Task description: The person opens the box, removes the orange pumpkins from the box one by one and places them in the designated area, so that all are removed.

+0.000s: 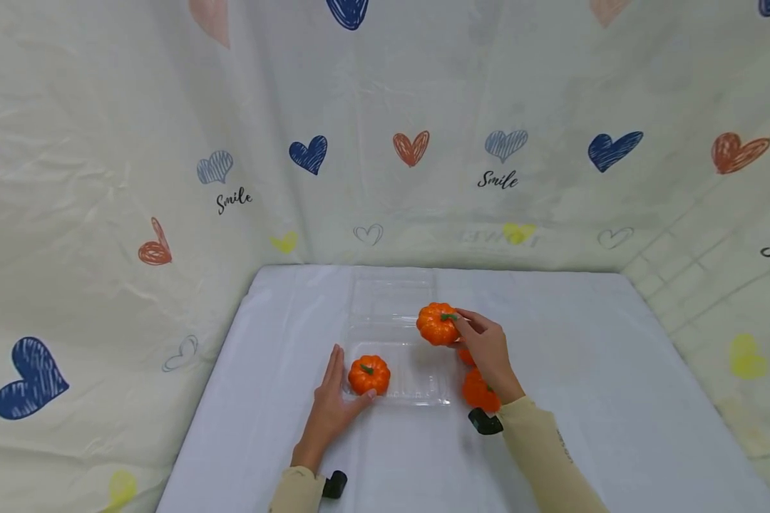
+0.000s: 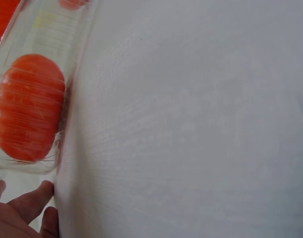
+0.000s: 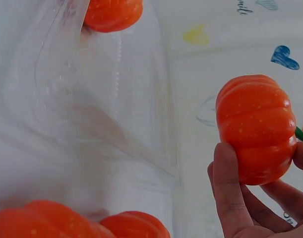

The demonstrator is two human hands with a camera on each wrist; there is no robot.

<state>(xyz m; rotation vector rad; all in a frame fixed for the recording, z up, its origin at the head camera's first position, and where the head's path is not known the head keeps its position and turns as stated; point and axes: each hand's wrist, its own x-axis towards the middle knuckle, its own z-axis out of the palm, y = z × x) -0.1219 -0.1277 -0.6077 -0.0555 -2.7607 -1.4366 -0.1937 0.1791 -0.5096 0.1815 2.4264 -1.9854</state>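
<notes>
A small orange pumpkin point(image 1: 436, 324) with a green stem is pinched between the thumb and fingers of my right hand point(image 1: 490, 353), raised over the right part of a clear plastic container point(image 1: 420, 377). In the right wrist view the held pumpkin point(image 3: 255, 129) shows its ribbed side. Another pumpkin point(image 1: 369, 375) sits inside the container at its left end. My left hand point(image 1: 336, 412) rests at that end, fingers extended along the side and thumb at the front edge. Through the clear wall, the left wrist view shows the inside pumpkin point(image 2: 30, 109).
Two more pumpkins, the nearer one point(image 1: 478, 392) partly behind my right wrist, lie on the table right of the container. The container's clear lid point(image 1: 391, 293) is folded back behind it. A white cloth point(image 1: 616, 399) covers the table; a heart-printed curtain point(image 1: 449, 206) hangs behind.
</notes>
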